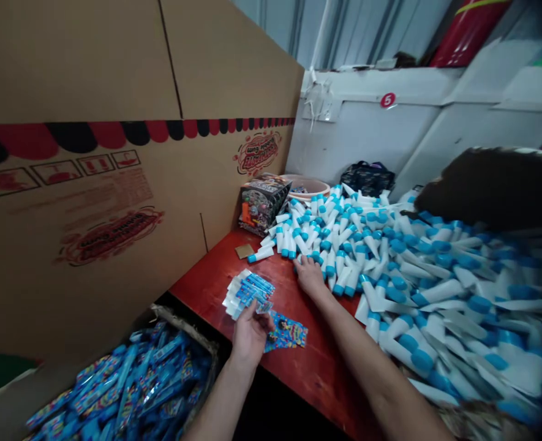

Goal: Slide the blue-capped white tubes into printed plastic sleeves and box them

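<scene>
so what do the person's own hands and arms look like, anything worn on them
The left hand and right hand are both bare, without gloves. The forearms show no sleeves, watch or bracelet. Any small ring can't be ruled out.

1. I see tubes [381, 251] heaped on the table [210, 275], to the right.
2. Left of it I have a carton [91, 86].
3. Packets [128, 386] lie in a box [185, 326], near left.
4. Behind the tubes sits a basin [315, 185], a bag [368, 177] to its right.
</scene>
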Demonstrator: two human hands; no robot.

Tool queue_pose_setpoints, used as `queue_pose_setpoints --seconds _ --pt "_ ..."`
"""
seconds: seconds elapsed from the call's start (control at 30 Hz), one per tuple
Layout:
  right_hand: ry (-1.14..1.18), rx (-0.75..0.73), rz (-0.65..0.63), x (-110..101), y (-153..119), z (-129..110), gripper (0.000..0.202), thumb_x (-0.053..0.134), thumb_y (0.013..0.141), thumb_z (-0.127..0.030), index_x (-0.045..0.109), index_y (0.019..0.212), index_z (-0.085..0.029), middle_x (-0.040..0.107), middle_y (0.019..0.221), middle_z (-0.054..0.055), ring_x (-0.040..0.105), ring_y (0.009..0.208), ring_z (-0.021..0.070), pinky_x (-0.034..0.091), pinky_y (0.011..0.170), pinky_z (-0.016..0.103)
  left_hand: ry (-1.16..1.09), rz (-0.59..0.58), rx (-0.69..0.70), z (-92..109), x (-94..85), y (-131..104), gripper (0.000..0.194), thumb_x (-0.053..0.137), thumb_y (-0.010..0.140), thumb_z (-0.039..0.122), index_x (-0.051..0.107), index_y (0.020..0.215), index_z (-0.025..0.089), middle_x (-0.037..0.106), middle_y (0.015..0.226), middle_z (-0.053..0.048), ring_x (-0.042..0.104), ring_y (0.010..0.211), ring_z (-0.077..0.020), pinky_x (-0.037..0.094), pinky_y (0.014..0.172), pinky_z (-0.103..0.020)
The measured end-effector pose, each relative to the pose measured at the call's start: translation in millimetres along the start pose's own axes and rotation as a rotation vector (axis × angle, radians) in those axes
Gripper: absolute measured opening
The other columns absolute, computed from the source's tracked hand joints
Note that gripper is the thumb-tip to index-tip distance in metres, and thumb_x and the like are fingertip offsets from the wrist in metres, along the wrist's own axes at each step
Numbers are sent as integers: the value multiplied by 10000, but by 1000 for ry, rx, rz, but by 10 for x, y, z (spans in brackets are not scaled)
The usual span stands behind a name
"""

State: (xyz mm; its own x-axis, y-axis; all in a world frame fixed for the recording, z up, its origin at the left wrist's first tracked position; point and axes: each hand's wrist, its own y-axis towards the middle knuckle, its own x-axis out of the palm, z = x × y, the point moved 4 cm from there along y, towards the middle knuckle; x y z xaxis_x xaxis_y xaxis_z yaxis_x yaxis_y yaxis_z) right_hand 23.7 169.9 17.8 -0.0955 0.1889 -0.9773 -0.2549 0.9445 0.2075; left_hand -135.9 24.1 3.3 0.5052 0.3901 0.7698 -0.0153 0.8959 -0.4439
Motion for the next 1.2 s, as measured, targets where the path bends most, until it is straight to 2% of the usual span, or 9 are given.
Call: queue_pose_setpoints --seconds 0.2,0.27,0.37,0.43,0.5,0.63,0.87,1.07,1.2 --pt "6 -102 -18 -43 -223 -220 178 469 877 -244 602 960 -159 588 1025 124 496 987 265 329 822 352 -55 57 101 82 -14 28 155 702 715 255 587 753 158 620 587 14 563 478 -134 437 458 -262" --pt "219 -65 -23 -104 -431 -273 202 461 893 -305 584 962 -161 613 925 89 543 879 232 363 763 316 -52 60 152 79 9 6 176 720 695 252 584 765 167 618 607 28 563 489 -129 431 455 -256" --pt "714 44 53 -304 -857 -333 256 436 921 -379 546 1049 -186 614 847 25 571 749 182 408 683 267 1 41 214 58 39 -56 220 743 673 291 580 748 164 601 601 36 550 483 -121 424 463 -253" --pt "917 56 147 -497 -1178 -394 259 480 909 -385 539 1078 -198 613 917 28 581 801 181 434 719 264 27 44 241 23 50 -105 244 757 659 307 586 754 162 605 613 35 555 498 -119 426 484 -250" --pt "976 16 195 -677 -1473 -473 254 522 895 -355 540 1101 -206 613 975 45 585 866 192 448 764 274 39 45 252 -39 70 -157 252 762 656 311 592 770 163 611 634 34 564 528 -118 431 509 -244" --pt "816 -86 246 -895 -1894 -559 277 507 905 -271 532 1176 -220 598 1026 80 576 932 210 459 821 313 80 -15 263 -213 150 -275 232 738 693 319 597 803 171 597 662 42 556 558 -105 438 537 -231" --pt "368 -56 333 -1001 -2270 -467 344 474 889 -191 527 1228 -164 576 1086 120 545 958 249 449 827 378 298 -96 314 -457 220 -486 218 693 737 358 612 799 165 572 662 39 520 569 -99 429 548 -227" --pt "373 -56 297 -1076 -2385 -492 401 432 918 -185 466 1317 -169 588 975 93 541 859 223 459 768 352 330 -168 289 -528 288 -656 249 687 740 397 620 754 158 595 662 19 532 603 -112 430 599 -242" --pt "453 -14 276 -1065 -2396 -515 401 444 908 -180 486 1306 -196 582 973 83 547 882 222 466 788 345 204 -249 146 -635 330 -780 301 660 754 448 641 839 160 638 756 -13 577 691 -140 438 646 -262"
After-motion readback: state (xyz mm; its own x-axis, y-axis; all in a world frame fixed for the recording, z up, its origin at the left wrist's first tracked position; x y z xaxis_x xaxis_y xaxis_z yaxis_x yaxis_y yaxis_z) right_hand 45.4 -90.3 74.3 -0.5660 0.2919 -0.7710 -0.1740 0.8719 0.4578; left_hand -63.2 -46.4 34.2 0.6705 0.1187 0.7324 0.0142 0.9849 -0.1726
